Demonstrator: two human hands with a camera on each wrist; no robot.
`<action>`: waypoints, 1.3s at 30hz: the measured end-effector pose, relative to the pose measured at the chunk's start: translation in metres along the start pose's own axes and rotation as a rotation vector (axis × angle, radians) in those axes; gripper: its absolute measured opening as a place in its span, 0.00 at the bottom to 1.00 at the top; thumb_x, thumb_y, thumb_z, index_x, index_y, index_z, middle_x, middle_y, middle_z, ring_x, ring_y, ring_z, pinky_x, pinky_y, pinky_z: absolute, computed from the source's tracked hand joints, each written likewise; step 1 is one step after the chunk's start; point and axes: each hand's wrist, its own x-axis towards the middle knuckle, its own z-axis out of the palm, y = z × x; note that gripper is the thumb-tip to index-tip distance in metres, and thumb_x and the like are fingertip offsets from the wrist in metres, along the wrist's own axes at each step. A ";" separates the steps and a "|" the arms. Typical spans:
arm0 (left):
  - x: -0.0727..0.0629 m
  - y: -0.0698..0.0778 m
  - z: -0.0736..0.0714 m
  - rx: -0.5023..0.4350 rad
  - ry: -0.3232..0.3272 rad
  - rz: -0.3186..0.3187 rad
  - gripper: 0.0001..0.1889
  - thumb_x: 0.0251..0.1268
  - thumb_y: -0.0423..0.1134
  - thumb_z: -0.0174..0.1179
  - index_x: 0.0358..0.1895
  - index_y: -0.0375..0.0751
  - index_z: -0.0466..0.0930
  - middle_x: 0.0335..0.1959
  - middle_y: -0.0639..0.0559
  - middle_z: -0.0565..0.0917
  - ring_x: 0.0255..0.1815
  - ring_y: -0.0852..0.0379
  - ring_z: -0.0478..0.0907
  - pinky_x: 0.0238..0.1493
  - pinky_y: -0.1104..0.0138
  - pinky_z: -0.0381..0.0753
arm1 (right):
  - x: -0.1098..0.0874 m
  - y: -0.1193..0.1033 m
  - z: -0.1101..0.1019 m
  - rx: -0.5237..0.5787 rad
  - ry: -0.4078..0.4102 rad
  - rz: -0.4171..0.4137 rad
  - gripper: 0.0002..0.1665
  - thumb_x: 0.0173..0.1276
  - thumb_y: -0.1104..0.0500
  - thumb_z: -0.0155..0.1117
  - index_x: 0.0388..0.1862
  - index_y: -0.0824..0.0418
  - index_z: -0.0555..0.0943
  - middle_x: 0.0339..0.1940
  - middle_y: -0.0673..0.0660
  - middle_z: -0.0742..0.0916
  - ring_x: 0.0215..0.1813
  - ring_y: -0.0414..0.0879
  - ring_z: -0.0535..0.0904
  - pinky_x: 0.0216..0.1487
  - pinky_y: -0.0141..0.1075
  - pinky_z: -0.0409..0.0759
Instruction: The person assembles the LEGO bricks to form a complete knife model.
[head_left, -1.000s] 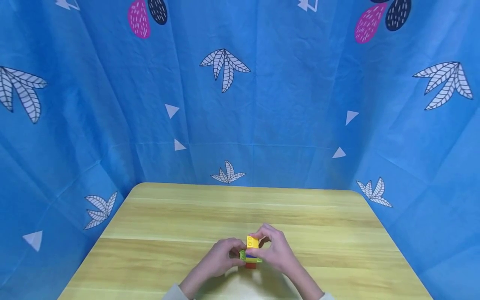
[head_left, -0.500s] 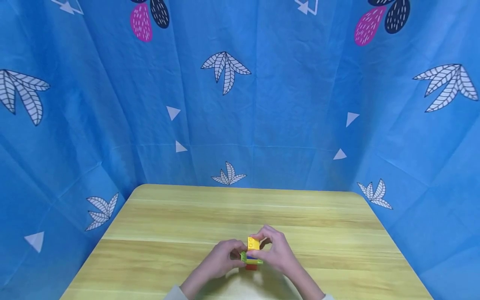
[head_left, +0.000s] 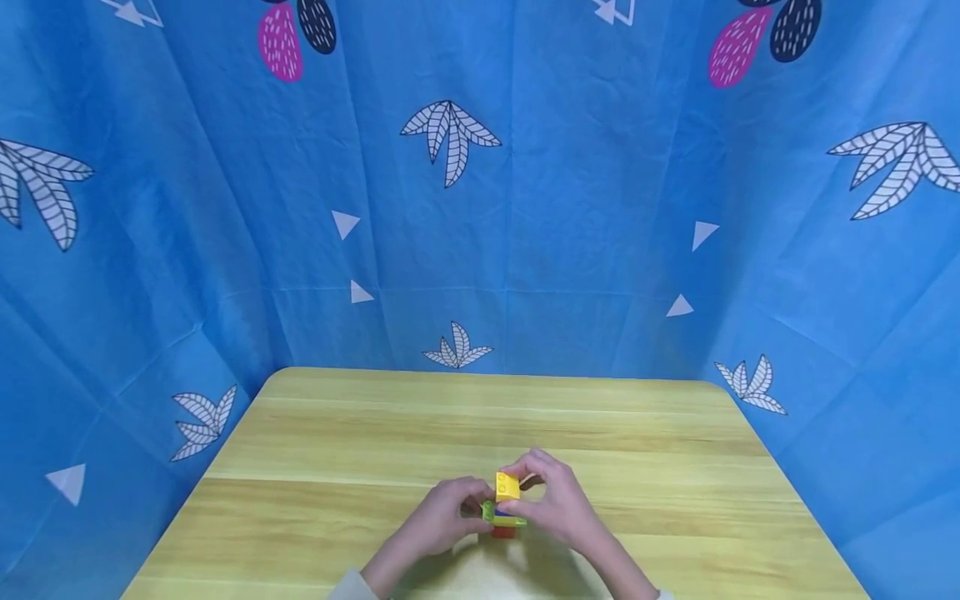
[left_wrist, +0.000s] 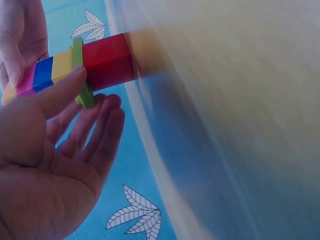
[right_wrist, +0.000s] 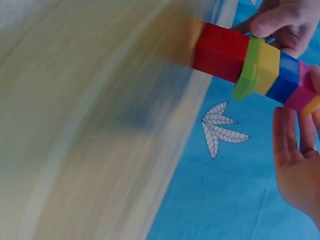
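Observation:
A tower of toy building blocks stands upright on the table, near its front edge. From the bottom up come a red block (right_wrist: 220,52), a thin green plate (right_wrist: 248,67), a yellow block (right_wrist: 267,69), a blue block (right_wrist: 283,76), a magenta block (right_wrist: 301,87) and a yellow top block (head_left: 507,486). At the left side, my left hand (head_left: 442,518) steadies the green plate (left_wrist: 77,55) between thumb and fingers. My right hand (head_left: 558,504) grips the tower's top from the right, thumb in front and fingers behind, partly covering the magenta and blue blocks.
The light wood-grain table (head_left: 360,433) spreads out beyond and beside the hands. A blue cloth (head_left: 585,208) with leaf and triangle prints hangs behind the table and along both sides.

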 end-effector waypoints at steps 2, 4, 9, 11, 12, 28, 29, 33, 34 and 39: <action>0.000 0.001 0.000 0.010 -0.001 -0.002 0.16 0.58 0.39 0.75 0.50 0.49 0.86 0.46 0.57 0.87 0.41 0.67 0.81 0.47 0.74 0.83 | -0.002 0.001 -0.003 -0.003 -0.018 0.012 0.23 0.55 0.55 0.84 0.50 0.52 0.86 0.44 0.47 0.86 0.46 0.41 0.84 0.51 0.46 0.90; 0.000 0.001 -0.001 0.019 0.000 -0.007 0.16 0.58 0.39 0.75 0.50 0.48 0.86 0.46 0.57 0.87 0.41 0.66 0.81 0.48 0.73 0.84 | -0.005 0.004 -0.006 0.004 -0.041 0.041 0.28 0.57 0.55 0.83 0.57 0.54 0.84 0.47 0.48 0.85 0.48 0.44 0.85 0.54 0.44 0.89; -0.001 0.001 -0.002 0.004 -0.002 -0.017 0.16 0.58 0.39 0.75 0.50 0.48 0.86 0.45 0.58 0.87 0.42 0.66 0.82 0.49 0.72 0.84 | -0.013 0.013 -0.010 0.051 -0.110 0.136 0.31 0.60 0.58 0.80 0.61 0.61 0.81 0.53 0.55 0.85 0.54 0.55 0.85 0.59 0.45 0.87; -0.002 0.000 -0.002 -0.008 -0.004 -0.015 0.16 0.58 0.39 0.75 0.50 0.48 0.86 0.45 0.57 0.87 0.42 0.66 0.82 0.49 0.72 0.84 | -0.016 0.015 -0.011 0.076 -0.138 0.172 0.28 0.61 0.58 0.79 0.59 0.62 0.81 0.53 0.57 0.86 0.56 0.57 0.85 0.60 0.47 0.86; -0.002 0.000 -0.002 -0.014 -0.005 -0.016 0.16 0.58 0.38 0.75 0.50 0.48 0.86 0.45 0.57 0.87 0.42 0.66 0.82 0.49 0.72 0.84 | -0.017 0.016 -0.011 0.088 -0.151 0.189 0.26 0.62 0.59 0.78 0.58 0.62 0.81 0.53 0.58 0.86 0.56 0.57 0.84 0.60 0.48 0.86; -0.002 -0.002 -0.001 -0.044 -0.011 -0.016 0.15 0.59 0.38 0.74 0.49 0.48 0.86 0.45 0.58 0.87 0.40 0.68 0.81 0.47 0.73 0.83 | -0.019 0.015 -0.004 0.076 -0.177 0.229 0.17 0.66 0.58 0.74 0.53 0.60 0.83 0.51 0.56 0.87 0.54 0.54 0.85 0.58 0.43 0.87; -0.002 -0.002 -0.001 -0.045 -0.010 -0.014 0.15 0.59 0.38 0.74 0.49 0.48 0.86 0.45 0.59 0.87 0.40 0.68 0.81 0.47 0.73 0.83 | -0.020 0.015 -0.004 0.075 -0.178 0.230 0.17 0.66 0.58 0.74 0.53 0.60 0.83 0.51 0.56 0.87 0.54 0.53 0.84 0.58 0.43 0.87; -0.002 -0.002 -0.001 -0.052 -0.009 -0.003 0.14 0.60 0.38 0.74 0.49 0.48 0.86 0.44 0.58 0.87 0.41 0.66 0.81 0.48 0.73 0.84 | -0.019 0.014 -0.004 0.071 -0.172 0.225 0.18 0.67 0.57 0.74 0.53 0.60 0.83 0.51 0.57 0.87 0.54 0.53 0.84 0.58 0.43 0.87; -0.001 -0.002 -0.001 -0.057 -0.008 -0.001 0.14 0.60 0.37 0.73 0.49 0.48 0.86 0.45 0.58 0.87 0.42 0.66 0.82 0.49 0.72 0.84 | -0.019 0.013 -0.003 0.071 -0.168 0.222 0.18 0.67 0.57 0.74 0.53 0.61 0.83 0.52 0.57 0.87 0.54 0.53 0.84 0.58 0.43 0.87; 0.004 -0.005 0.000 -0.077 0.006 -0.009 0.16 0.62 0.34 0.71 0.53 0.46 0.85 0.48 0.53 0.87 0.44 0.61 0.85 0.48 0.74 0.85 | -0.012 0.014 -0.001 0.078 -0.136 0.228 0.18 0.66 0.58 0.74 0.53 0.62 0.83 0.52 0.58 0.87 0.54 0.53 0.84 0.56 0.39 0.88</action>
